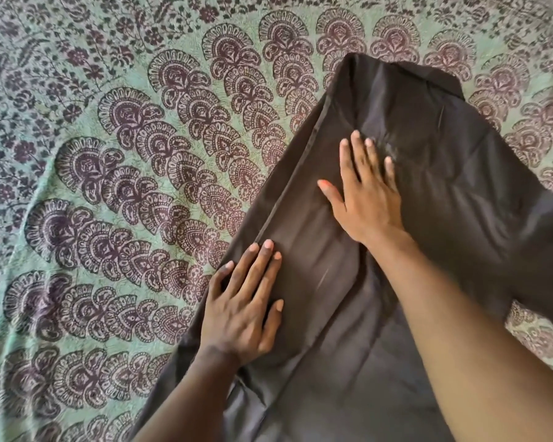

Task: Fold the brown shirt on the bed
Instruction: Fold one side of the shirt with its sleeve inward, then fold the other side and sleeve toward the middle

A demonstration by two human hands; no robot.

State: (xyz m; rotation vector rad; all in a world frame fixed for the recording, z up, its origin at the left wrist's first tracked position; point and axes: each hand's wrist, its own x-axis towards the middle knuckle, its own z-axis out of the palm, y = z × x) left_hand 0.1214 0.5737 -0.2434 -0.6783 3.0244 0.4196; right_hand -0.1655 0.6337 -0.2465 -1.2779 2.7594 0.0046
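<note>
— Logging what lies on the bed: item one, the brown shirt point(428, 173). Position?

— Spread on the bedspread point(109, 173), toward the right side and the near edge of the bed. It runs as a long dark panel from the near edge up and away. Its far end is narrow; the cloth widens to the right, and a corner of it trails off the right side of the view.

— Condition of the shirt?

— Partly folded, flat to the bed. A straight edge with a seam line runs along its left side. Soft wrinkles show in the middle, and a lengthwise crease runs down the near portion.

— Item two, the left hand point(241, 309)?

— Palm down on the shirt's left edge, nearer the near edge of the bed. Fingers straight and close together, tips on the seam line, thumb out to the right. It presses the cloth and grasps nothing.

— Item three, the right hand point(369, 199)?

— Palm down on the middle of the shirt, farther up than the left. Fingers straight and fanned apart, thumb stretched out left. It lies flat on the fabric, nothing held. Its bare forearm crosses the shirt from the lower right.

— Item four, the bedspread?

— Green cloth printed with dark purple fan-shaped motifs in curved rows and small flowers toward the far left corner. It covers the bed everywhere the shirt does not.
</note>
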